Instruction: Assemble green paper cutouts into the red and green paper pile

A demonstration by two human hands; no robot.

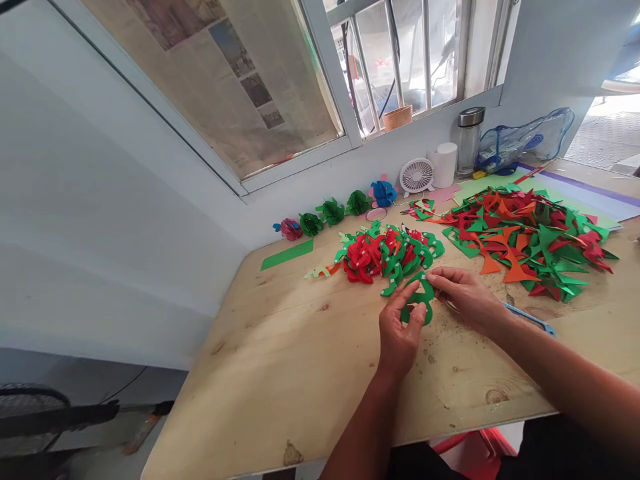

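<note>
A green paper cutout (424, 293) with curved edges and openings is held just above the table, between my two hands. My left hand (401, 327) pinches its lower left side between thumb and fingers. At its upper right edge, the fingertips of my right hand (463, 293) are closed on the same cutout. Right behind it lies a heap of curved red and green paper cutouts (365, 257), several with small white patches. A blue-handled tool (530, 319), perhaps a cutter, lies partly hidden under my right forearm.
Orange, red and green paper scraps (520, 240) are piled on the right. Along the wall stand green paper flowers (332, 211), a small white fan (417, 177) and a glass bottle (469, 143). A green paper strip (287, 255) lies at the table's (260, 373) far left.
</note>
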